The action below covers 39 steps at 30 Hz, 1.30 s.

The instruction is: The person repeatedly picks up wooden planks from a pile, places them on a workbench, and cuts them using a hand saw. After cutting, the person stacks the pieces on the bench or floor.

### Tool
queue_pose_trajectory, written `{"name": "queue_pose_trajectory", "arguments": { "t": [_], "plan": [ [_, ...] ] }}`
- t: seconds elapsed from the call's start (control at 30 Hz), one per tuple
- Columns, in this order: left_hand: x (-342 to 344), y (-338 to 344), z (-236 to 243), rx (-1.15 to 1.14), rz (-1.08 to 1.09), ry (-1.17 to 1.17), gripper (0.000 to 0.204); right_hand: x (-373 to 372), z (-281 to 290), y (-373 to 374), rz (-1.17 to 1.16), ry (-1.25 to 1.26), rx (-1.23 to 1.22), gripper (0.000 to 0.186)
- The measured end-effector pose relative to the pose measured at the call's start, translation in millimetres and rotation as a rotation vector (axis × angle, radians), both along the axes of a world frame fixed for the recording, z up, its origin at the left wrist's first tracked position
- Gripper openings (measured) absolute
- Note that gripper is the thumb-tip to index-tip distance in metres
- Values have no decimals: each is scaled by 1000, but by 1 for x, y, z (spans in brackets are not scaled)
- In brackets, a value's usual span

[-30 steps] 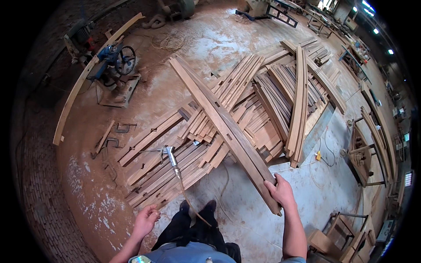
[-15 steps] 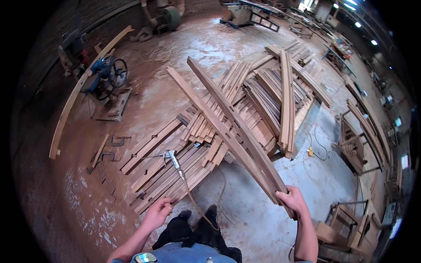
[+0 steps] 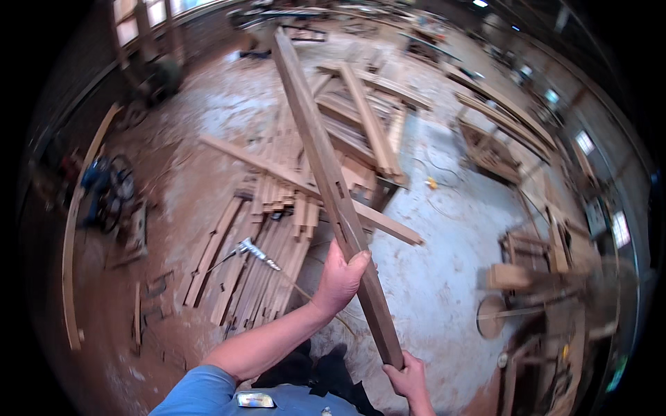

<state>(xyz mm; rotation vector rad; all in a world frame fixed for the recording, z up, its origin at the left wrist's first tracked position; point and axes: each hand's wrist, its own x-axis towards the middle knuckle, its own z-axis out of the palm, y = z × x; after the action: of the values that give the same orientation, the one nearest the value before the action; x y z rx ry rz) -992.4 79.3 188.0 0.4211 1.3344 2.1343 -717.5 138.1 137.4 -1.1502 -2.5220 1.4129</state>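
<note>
A long dark wooden beam with slots cut in its side slants up over the pile, its far end high. My left hand grips it along its lower half. My right hand is closed round its near end. Below it a lighter board lies across stacked wooden pieces. A silver air gun with a hose rests on the stack, left of the beam.
A blue machine with a handwheel and a long curved board are at the left. C-clamps lie on the floor. Wooden racks and stands line the right. A yellow plug and cable lie beside the pile.
One beam has been lifted and swung more upright, separated from the board left lying on the pile. My left hand has moved from empty onto the beam. The view has turned.
</note>
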Motion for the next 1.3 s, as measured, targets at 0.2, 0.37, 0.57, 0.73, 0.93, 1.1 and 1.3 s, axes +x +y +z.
{"name": "queue_pose_trajectory", "arguments": {
  "t": [0.2, 0.37, 0.57, 0.73, 0.93, 1.1, 1.3],
  "plan": [
    [95, 51, -3, -105, -380, 435, 36, 118, 11, -22, -297, 119, 485, 67],
    [232, 39, -1, -213, -780, 598, 48, 244, 140, -71, -561, -154, 1096, 79],
    [395, -26, -34, 80, -1112, 1265, 51, 391, 207, -208, -812, -631, 1395, 92],
    [493, -73, -34, 551, -1369, 1599, 46, 454, 201, -368, -1004, -1165, 879, 96],
    [579, -96, -56, 1201, -1559, 1740, 30, 464, 113, -538, -1082, -1248, 700, 32],
    [642, -125, -81, 1592, -1867, 1715, 17, 371, 9, -677, -1678, -1009, -438, 46],
    [690, -198, -134, 1869, -2165, 1305, 15, 216, -23, -692, -2130, -622, -713, 51]
  ]
}}
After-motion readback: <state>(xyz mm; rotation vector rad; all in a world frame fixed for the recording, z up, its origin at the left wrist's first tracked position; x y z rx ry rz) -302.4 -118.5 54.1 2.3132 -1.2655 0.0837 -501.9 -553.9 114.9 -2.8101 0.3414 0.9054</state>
